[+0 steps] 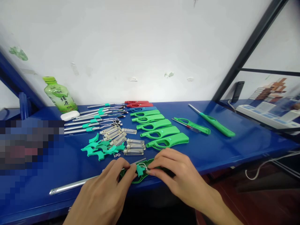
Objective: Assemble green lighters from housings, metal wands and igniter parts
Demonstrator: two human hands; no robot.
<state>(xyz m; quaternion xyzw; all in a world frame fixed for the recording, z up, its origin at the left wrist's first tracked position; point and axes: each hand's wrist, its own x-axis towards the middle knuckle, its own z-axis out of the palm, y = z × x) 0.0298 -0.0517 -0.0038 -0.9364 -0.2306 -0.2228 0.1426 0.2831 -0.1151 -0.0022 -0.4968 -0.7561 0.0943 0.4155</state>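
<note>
Wiring seemed the step in hand at the frame's lower centre, where our left grip (105, 187) held the green shell (141, 180) and our right grip (180, 170) pinched white wire (145, 166), the next move probably calling for gentle tucking.

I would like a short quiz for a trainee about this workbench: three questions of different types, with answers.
1. True or false: in the picture, the bottle stands left of the red handles.
2. Which thing is between the left hand and the right hand? A) a white case; B) a green handle half; C) a screwdriver.
3. Complete: from the left hand, the metal tube extends toward the picture's ____ edge.

Key: 1. True; 2. B; 3. left.
</note>
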